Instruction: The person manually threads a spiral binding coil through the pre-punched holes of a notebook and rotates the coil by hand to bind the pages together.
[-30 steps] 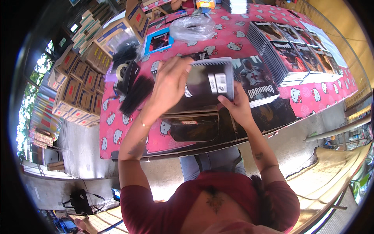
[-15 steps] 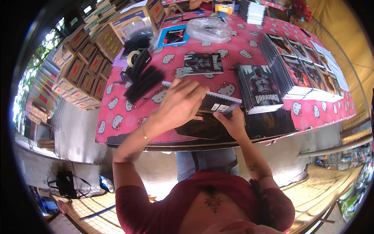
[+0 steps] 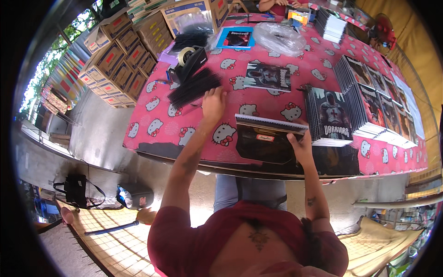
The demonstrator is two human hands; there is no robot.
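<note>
My right hand [image 3: 301, 142] grips the right end of a notebook [image 3: 272, 123], which is tilted up on its long edge with its white page edges showing. My left hand [image 3: 214, 105] is at the near right end of a pile of black binding coils [image 3: 194, 88]. Its fingers are bent together, and whatever they pinch is hidden. A dark board with a small red-and-white label [image 3: 265, 138] lies just below the held notebook. To the right stands a stack of coil-bound notebooks [image 3: 330, 115] with a hooded knight on the cover. Another knight-cover notebook [image 3: 267, 76] lies flat farther back.
Several stacks of notebooks [image 3: 374, 104] fill the table's right side. A black tape dispenser [image 3: 191, 62], a blue folder [image 3: 235, 38] and a clear plastic bag [image 3: 279, 39] lie toward the back. Cardboard boxes [image 3: 117, 60] are piled at left. Another person's hands [image 3: 279, 3] show at the far edge.
My left hand has let go of the notebook and moved over to the black coils. My right hand still holds the notebook, now tilted more on edge. The whole view has shifted.
</note>
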